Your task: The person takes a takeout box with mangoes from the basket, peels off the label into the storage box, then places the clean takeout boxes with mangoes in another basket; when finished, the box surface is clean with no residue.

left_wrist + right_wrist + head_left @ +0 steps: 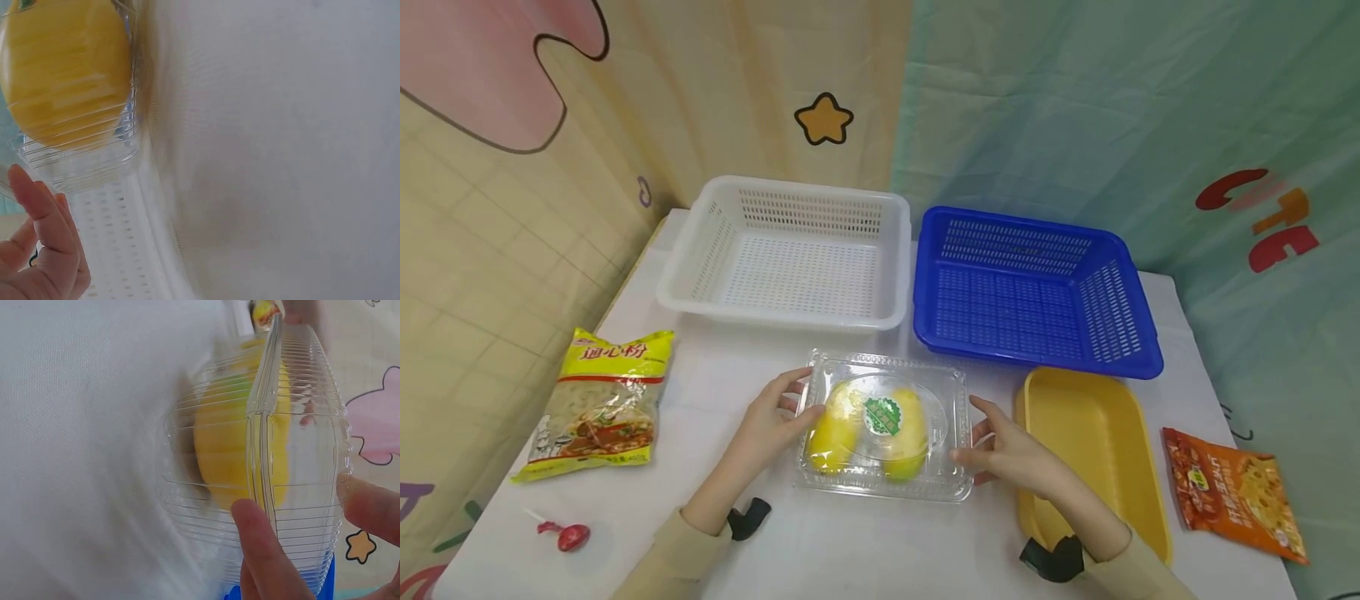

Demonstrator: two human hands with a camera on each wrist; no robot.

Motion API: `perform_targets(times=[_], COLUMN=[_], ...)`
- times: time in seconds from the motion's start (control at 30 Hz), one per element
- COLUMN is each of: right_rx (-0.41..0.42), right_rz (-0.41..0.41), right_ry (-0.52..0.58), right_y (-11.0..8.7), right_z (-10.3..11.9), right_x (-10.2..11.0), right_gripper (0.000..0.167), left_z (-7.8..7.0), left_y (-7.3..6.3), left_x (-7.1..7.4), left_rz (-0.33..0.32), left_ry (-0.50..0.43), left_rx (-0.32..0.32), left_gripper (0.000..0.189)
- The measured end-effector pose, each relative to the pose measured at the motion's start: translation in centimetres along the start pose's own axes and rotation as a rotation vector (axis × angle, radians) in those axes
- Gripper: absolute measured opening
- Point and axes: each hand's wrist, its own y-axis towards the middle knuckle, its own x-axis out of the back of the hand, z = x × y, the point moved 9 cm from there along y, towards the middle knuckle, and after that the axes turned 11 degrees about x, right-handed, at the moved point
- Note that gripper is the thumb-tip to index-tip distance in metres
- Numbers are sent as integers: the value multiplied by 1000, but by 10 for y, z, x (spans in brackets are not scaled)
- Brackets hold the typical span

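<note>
Patterned curtains (1045, 142) back a white table (865, 550). Between your hands, centrally before you, is a clear box (887, 492) of yellow fruit (833, 437), sticker (882, 416) upward; its long axis runs left to right, the right end angled slightly toward you. Your left hand (775, 417) grips one short end, your right hand (1007, 450) the other; neither is nearer. Beyond stand a white basket (805, 271) and blue basket (1007, 308).

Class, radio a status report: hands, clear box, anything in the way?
Left hand and right hand gripping opposite ends of clear box. Two yellow fruits inside. Possible obstacle: yellow tub close beside right hand.
</note>
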Motion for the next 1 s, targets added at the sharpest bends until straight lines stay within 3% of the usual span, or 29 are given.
perform_targets(times=[0.23, 0.37, 0.5, 0.67, 0.77, 1.0], right_rx=[-23, -8, 92, 226, 274, 308], right_rz=[-12, -19, -31, -31, 16, 229], right_ry=[-86, -268, -454, -508, -509, -522], right_y=[-1, 0, 6, 18, 32, 72], right_z=[1, 11, 38, 75, 92, 106], right_x=[2, 12, 24, 28, 17, -24], right_gripper=[94, 87, 77, 64, 58, 29], left_z=[-4, -4, -4, -3, -3, -2], left_y=[-1, 0, 2, 2, 2, 0], left_x=[1, 0, -2, -3, -2, -1], left_rz=[-7, 2, 3, 4, 8, 12], left_ry=[11, 3, 2, 1, 0, 8], left_rx=[1, 12, 13, 18, 20, 30], left_gripper=[61, 61, 62, 62, 62, 62])
